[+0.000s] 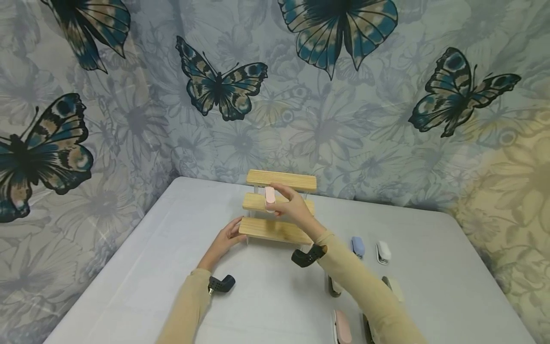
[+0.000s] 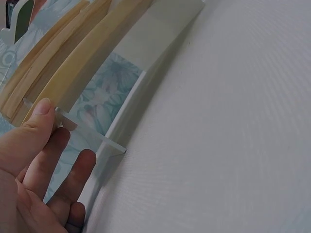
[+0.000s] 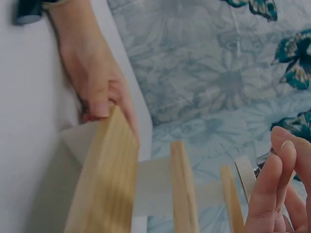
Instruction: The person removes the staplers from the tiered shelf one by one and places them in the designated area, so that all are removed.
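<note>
A three-step wooden riser [image 1: 277, 205] with clear side panels stands on the grey table [image 1: 258, 296]. My left hand [image 1: 227, 239] rests against the left end of its lowest step [image 2: 92, 63], thumb on the wood [image 3: 109, 174], fingers straight. My right hand [image 1: 289, 203] pinches a small pink stapler [image 1: 269, 198] upright over the middle step. In the right wrist view only my fingertips [image 3: 277, 189] and the steps' edges show; the stapler is barely seen there.
Several small staplers lie on the table at the right front: a blue one [image 1: 357, 246], a white one [image 1: 383, 252], a cream one [image 1: 395, 286], a pink one [image 1: 342, 327]. A butterfly-print curtain [image 1: 326, 95] hangs behind the table.
</note>
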